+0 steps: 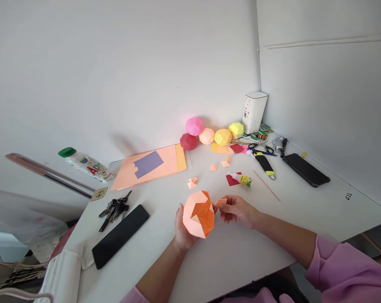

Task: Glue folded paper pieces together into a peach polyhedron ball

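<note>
My left hand (184, 231) is closed around a peach faceted paper ball (192, 223), whose side facing up and right is an opening onto its darker orange inside. Just to the right, my right hand (236, 210) pinches a small peach paper piece (221, 203) close to the ball's edge. I cannot tell whether that piece touches the ball. Beyond the hands lie folded peach paper pieces (192, 182) and a few more flat peach pieces (225, 163). A small glue bottle (245, 181) rests on a dark red paper square (231, 180).
Finished paper balls (223, 137) in several colours line the wall. At left are a peach sheet stack (155, 168), white bottle (86, 164), keys (114, 208) and black phone (121, 235). A yellow-black utility knife (264, 164), scissors (266, 146) and black case (306, 169) lie right.
</note>
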Motion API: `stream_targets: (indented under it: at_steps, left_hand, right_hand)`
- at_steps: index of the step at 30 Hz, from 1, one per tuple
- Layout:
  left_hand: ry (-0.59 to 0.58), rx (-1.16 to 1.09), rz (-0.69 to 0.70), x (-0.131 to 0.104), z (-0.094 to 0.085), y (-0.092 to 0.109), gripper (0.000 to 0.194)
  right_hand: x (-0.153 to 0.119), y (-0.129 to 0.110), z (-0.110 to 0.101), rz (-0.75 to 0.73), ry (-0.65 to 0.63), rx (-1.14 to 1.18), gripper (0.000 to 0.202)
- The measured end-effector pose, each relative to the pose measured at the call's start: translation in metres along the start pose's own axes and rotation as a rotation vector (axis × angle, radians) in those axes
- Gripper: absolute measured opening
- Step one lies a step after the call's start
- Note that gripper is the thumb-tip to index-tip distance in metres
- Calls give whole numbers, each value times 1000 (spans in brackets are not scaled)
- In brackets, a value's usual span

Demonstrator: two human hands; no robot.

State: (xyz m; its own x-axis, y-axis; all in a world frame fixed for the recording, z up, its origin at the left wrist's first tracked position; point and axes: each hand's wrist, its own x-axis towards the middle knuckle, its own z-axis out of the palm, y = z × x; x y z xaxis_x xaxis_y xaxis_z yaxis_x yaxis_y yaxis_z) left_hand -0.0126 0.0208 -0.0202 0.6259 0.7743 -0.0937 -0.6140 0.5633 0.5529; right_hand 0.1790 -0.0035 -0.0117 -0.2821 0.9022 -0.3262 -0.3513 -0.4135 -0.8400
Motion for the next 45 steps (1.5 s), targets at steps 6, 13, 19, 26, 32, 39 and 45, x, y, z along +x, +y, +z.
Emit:
stream_targets:
  at_steps: [6,13,19,26,32,39,45]
  left_hand:
    - [-4,-6,13,-1,-1,-1,65]
    - [-53,-28,1,0,-2,-1,67]
    - [-4,59,-46,1,-1,1,69]
    - [-109,266,-75,2,5,-2,75]
    - [-167,263,-149,0,5,-2,74]
    - [-132,275,-181,-1,11,-1,74]
    - [-153,302,-157,-1,8,-1,75]
  right_hand:
    - [-1,-1,-1,-68,31,-91,36]
    - [-2,-4,-3,-153,83,-223,30]
    - [-8,-15,2,-367,55,-157,23]
    - [-21,-10,13,-358,-59,-216,19]
    - [-24,-6,19,-224,-23,-243,28]
    - [-24,-3,17,-204,-38,-244,29]
    - [-25,-3,19,-158,-24,-214,29]
